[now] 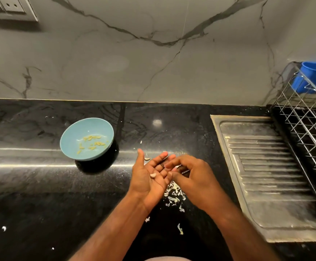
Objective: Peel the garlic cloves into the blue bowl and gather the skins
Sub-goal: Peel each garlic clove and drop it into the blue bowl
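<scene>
Your left hand (145, 182) lies open, palm up, garlic clove (153, 175) on it; right hand (191, 174) curls over its fingertips, grip impossible to tell; blue bowl (69, 135) at ten o'clock; skins (174, 196) at six.

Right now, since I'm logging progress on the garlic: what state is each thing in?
blue bowl: standing on the counter, cloves inside.
peeled cloves: loose in the bowl's bottom.
left hand: palm up, fingers straight.
garlic clove: pale, resting on the left palm.
right hand: fingers curled at the left fingertips; what it holds is unclear.
skins: loosely scattered on the counter under the hands.
blue cup: tilted in the wire rack.
</scene>
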